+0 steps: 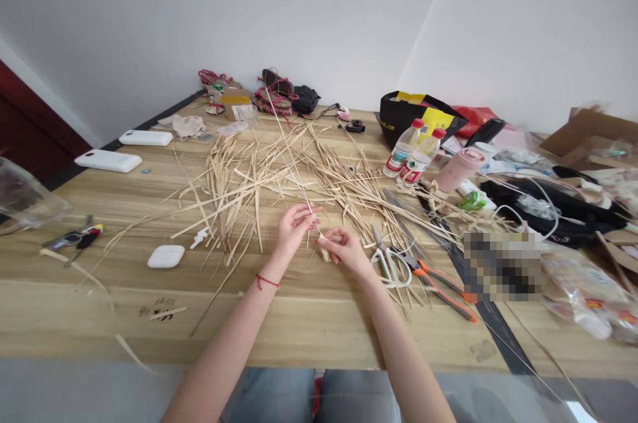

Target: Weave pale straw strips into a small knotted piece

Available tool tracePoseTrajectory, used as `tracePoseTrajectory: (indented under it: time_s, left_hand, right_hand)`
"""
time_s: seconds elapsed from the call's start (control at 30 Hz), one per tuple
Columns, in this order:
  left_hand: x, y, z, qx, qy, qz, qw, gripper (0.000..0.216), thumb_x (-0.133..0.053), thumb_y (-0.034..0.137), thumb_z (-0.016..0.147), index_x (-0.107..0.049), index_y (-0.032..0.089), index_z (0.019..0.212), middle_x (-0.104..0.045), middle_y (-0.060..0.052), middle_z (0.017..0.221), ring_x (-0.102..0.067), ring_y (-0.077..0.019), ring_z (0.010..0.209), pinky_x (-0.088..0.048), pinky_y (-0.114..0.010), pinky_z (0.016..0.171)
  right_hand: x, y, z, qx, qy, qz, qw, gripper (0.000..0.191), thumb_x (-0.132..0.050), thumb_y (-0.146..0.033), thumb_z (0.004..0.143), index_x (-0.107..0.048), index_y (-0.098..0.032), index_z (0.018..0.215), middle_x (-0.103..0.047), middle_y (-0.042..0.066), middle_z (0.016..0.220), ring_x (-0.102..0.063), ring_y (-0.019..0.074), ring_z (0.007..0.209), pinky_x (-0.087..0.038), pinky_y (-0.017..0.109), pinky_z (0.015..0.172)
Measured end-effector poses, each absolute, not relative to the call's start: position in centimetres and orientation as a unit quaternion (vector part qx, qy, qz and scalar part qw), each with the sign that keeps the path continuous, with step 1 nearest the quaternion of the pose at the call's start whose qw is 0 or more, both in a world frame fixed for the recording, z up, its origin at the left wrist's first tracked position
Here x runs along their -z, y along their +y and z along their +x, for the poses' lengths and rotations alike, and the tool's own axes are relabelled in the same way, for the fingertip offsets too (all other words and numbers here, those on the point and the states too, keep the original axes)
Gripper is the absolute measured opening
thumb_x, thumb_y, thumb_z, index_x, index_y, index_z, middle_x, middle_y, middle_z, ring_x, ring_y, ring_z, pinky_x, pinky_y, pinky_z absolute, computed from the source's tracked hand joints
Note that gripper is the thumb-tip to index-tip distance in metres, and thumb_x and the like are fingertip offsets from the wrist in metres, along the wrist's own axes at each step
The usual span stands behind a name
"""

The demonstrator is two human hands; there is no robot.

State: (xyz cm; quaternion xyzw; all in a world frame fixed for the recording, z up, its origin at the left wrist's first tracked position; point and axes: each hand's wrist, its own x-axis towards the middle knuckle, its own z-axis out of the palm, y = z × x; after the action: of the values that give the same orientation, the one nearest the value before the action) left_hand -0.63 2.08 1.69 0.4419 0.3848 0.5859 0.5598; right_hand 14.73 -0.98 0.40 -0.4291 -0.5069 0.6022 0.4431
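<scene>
My left hand [295, 229] is closed in a pinch around a long thin rod [288, 147], which slants up and away over the table. My right hand [345, 250] is closed on a small pale woven straw piece [325, 254] at the rod's near end. Fingers partly cover that piece, so its shape is hard to make out. Just beyond both hands lies a loose spread of straw strips [259, 177]. Scissors [390, 265] with pale handles rest right of my right hand, beside orange-handled pliers [441, 283].
Two water bottles [403, 147], a pink cup [459, 170] and a black-and-yellow bag [416, 118] stand at the right. An earbud case [166, 257], two white devices [107, 160] and a small cutting tool [77, 237] lie left. Corded bundles [276, 92] sit by the wall.
</scene>
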Motion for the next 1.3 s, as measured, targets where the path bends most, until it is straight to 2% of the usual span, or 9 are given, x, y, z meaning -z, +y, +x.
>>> tracePoseTrajectory:
  time_s: [0.13, 0.23, 0.47, 0.77, 0.9, 1.03, 1.2, 1.3]
  left_hand:
    - [-1.7, 2.1, -0.6, -0.588, 0.385, 0.446, 0.554, 0.038, -0.070, 0.033, 0.069, -0.055, 0.015, 0.099, -0.066, -0.014, 0.105, -0.067, -0.0193, 0.076, -0.054, -0.033, 0.070]
    - [-1.6, 2.1, -0.7, -0.586, 0.385, 0.447, 0.555, 0.039, -0.070, 0.033, 0.069, -0.056, 0.015, 0.100, -0.066, -0.014, 0.106, -0.067, -0.0192, 0.076, -0.054, -0.033, 0.069]
    - [-1.6, 2.2, -0.7, -0.590, 0.388, 0.440, 0.556, 0.040, -0.070, 0.035, 0.069, -0.056, 0.014, 0.101, -0.066, -0.014, 0.106, -0.067, -0.0193, 0.076, -0.055, -0.031, 0.067]
    - [-1.6, 2.4, -0.9, -0.601, 0.390, 0.425, 0.553, 0.039, -0.071, 0.033, 0.068, -0.058, 0.014, 0.099, -0.066, -0.014, 0.105, -0.068, -0.0185, 0.074, -0.055, -0.030, 0.067]
    - [-1.5, 2.4, -1.0, -0.604, 0.391, 0.423, 0.550, 0.040, -0.071, 0.033, 0.068, -0.057, 0.014, 0.100, -0.067, -0.014, 0.105, -0.068, -0.0189, 0.075, -0.056, -0.031, 0.067]
    - [-1.5, 2.3, -0.8, -0.600, 0.394, 0.432, 0.546, 0.039, -0.070, 0.033, 0.068, -0.057, 0.014, 0.099, -0.067, -0.014, 0.104, -0.068, -0.0198, 0.075, -0.056, -0.032, 0.066]
    - [-1.5, 1.9, -0.2, -0.583, 0.394, 0.444, 0.554, 0.035, -0.070, 0.031, 0.069, -0.057, 0.015, 0.097, -0.067, -0.014, 0.103, -0.068, -0.0200, 0.075, -0.056, -0.033, 0.068]
    - [-1.5, 1.8, 0.0, -0.580, 0.395, 0.449, 0.553, 0.034, -0.069, 0.031, 0.069, -0.056, 0.015, 0.097, -0.068, -0.014, 0.101, -0.068, -0.0201, 0.075, -0.056, -0.033, 0.068]
  right_hand:
    - [0.1, -0.7, 15.0, -0.625, -0.497, -0.420, 0.431, 0.035, -0.072, -0.043, 0.067, -0.051, -0.018, 0.081, -0.060, -0.003, 0.051, -0.051, 0.0089, 0.038, -0.028, 0.018, 0.035]
    - [0.2, -0.6, 15.1, -0.649, -0.483, -0.408, 0.424, 0.035, -0.071, -0.043, 0.068, -0.051, -0.019, 0.084, -0.067, 0.001, 0.060, -0.059, 0.0121, 0.044, -0.032, 0.019, 0.038]
    - [-0.2, -0.5, 15.4, -0.681, -0.463, -0.388, 0.413, 0.033, -0.071, -0.040, 0.068, -0.053, -0.019, 0.085, -0.070, 0.004, 0.073, -0.065, 0.0153, 0.054, -0.041, 0.021, 0.046]
    - [-0.2, -0.4, 16.2, -0.643, -0.508, -0.424, 0.386, 0.031, -0.069, -0.041, 0.070, -0.060, -0.016, 0.086, -0.065, 0.001, 0.060, -0.059, 0.0133, 0.051, -0.041, 0.023, 0.047]
    - [-0.1, -0.5, 16.8, -0.617, -0.532, -0.437, 0.381, 0.025, -0.067, -0.039, 0.071, -0.062, -0.016, 0.078, -0.059, -0.002, 0.057, -0.050, 0.0091, 0.048, -0.035, 0.021, 0.044]
    - [-0.3, -0.4, 16.8, -0.584, -0.546, -0.451, 0.396, 0.026, -0.068, -0.041, 0.070, -0.062, -0.016, 0.076, -0.052, -0.004, 0.054, -0.042, 0.0071, 0.046, -0.029, 0.021, 0.043]
    - [-0.4, -0.4, 16.0, -0.552, -0.551, -0.464, 0.420, 0.033, -0.072, -0.045, 0.065, -0.062, -0.016, 0.076, -0.054, -0.003, 0.056, -0.044, 0.0089, 0.047, -0.033, 0.023, 0.045]
    - [-0.5, -0.4, 15.8, -0.534, -0.546, -0.467, 0.445, 0.035, -0.074, -0.045, 0.062, -0.061, -0.017, 0.079, -0.060, 0.000, 0.065, -0.048, 0.0098, 0.049, -0.038, 0.024, 0.047]
